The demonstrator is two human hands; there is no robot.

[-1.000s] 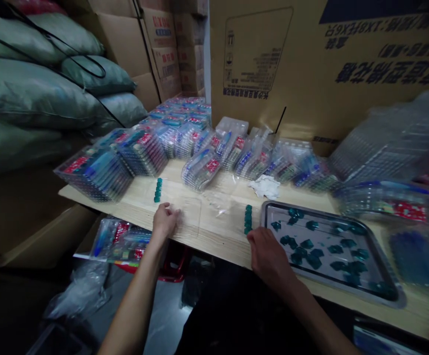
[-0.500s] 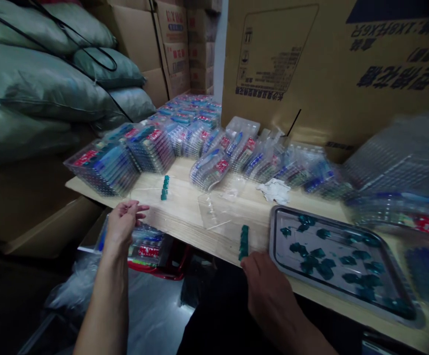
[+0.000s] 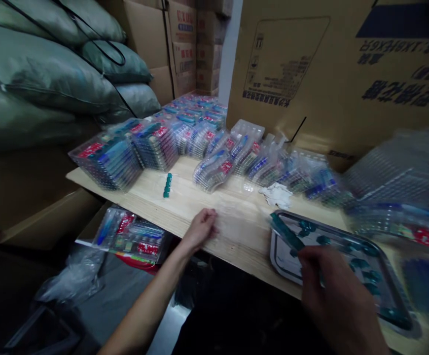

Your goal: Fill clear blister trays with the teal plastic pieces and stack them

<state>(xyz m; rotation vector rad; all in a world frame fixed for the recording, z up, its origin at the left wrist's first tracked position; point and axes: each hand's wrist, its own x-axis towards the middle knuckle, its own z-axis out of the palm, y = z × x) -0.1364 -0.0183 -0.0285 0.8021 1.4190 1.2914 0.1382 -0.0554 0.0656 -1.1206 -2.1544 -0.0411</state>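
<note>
My right hand (image 3: 335, 281) is closed on one end of a dark green strip (image 3: 287, 232), holding it tilted over the near left part of a metal tray (image 3: 278, 261). Loose dark green pieces (image 3: 370, 249) lie scattered in that tray. My left hand (image 3: 201, 228) is at the table's front edge with its fingers drawn together. They seem to pinch the left edge of a clear plastic sheet (image 3: 240, 222), which is blurred. Farther left, a short row of green pieces (image 3: 167, 185) lies on the wooden table (image 3: 148, 197).
Stacks of clear filled packs (image 3: 111, 165) stand at the table's left, and more packs (image 3: 214, 170) line its back. A crumpled white tissue (image 3: 275, 195) lies behind the tray. A large cardboard box (image 3: 292, 64) rises behind. Below the table edge are more packs (image 3: 133, 236).
My left hand has moved right, from near the left row of green pieces to the clear sheet. My right hand has lifted the green strip off the table and carried it right, over the tray.
</note>
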